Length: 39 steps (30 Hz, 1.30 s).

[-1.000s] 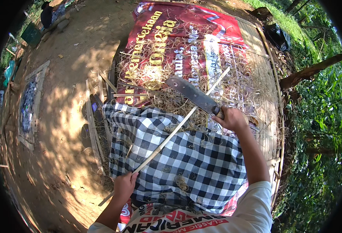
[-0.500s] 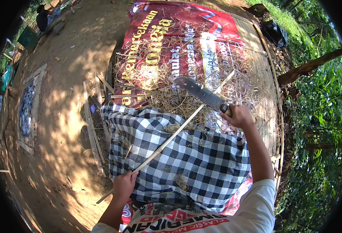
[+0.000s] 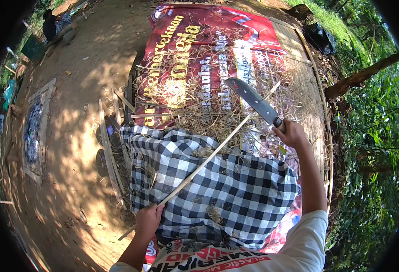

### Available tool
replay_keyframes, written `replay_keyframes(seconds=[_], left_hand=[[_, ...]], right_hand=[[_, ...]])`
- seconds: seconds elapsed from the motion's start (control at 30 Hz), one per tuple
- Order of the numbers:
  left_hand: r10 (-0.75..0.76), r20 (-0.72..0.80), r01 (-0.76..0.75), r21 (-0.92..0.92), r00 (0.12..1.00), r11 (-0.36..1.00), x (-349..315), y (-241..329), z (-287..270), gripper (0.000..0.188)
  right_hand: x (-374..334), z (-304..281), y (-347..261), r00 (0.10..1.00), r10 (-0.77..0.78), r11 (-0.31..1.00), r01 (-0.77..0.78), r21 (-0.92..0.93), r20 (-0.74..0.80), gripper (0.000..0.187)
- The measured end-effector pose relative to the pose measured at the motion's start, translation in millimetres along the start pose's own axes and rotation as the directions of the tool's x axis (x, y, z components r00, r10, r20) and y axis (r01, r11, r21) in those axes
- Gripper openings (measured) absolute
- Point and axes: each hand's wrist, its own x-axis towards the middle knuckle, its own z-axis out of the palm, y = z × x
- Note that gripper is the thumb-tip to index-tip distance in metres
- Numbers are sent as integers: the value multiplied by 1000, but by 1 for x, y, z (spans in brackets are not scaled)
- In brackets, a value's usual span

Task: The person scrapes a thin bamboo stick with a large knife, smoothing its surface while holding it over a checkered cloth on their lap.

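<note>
My left hand (image 3: 148, 219) is closed round the lower part of a long, thin pale stick (image 3: 200, 168), which looks like split bamboo. The stick slants up to the right across the black-and-white checked cloth (image 3: 235, 199) over my lap. In my right hand (image 3: 293, 134) is the dark handle of a machete (image 3: 254, 98). Its broad blade points up and left and lies across the stick near the far end. Whether the edge touches the stick, I cannot tell. Curly shavings (image 3: 215, 213) cling to the cloth.
Beyond the cloth, a red printed banner (image 3: 208, 27) strewn with shavings covers a bamboo platform (image 3: 315, 113). Split bamboo strips (image 3: 110, 154) lean at its left edge. A wooden post (image 3: 365, 77) and greenery stand at right. A person (image 3: 52, 25) sits far left.
My right hand and the machete have shifted a little to the right, toward the stick's far end. My left hand keeps its hold on the stick; the whole view has shifted slightly.
</note>
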Motion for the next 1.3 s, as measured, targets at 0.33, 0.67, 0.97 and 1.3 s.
replay_keyframes(seconds=[0.33,0.67,0.97,1.3], left_hand=[[-34,65,35,-27,997,999,-6,-12,2,37],[37,54,-33,-72,998,997,11,-2,1,40],[-27,102,38,-112,994,993,-2,-5,-3,38],[-12,123,25,-101,992,995,6,-5,-1,39]], right_hand=[[-34,14,-80,917,-328,940,340,-14,229,59],[-33,6,-16,999,-21,993,18,-116,-27,57],[-18,-12,35,969,213,973,-222,-65,-122,58],[-76,39,70,738,674,505,-448,738,-13,50]])
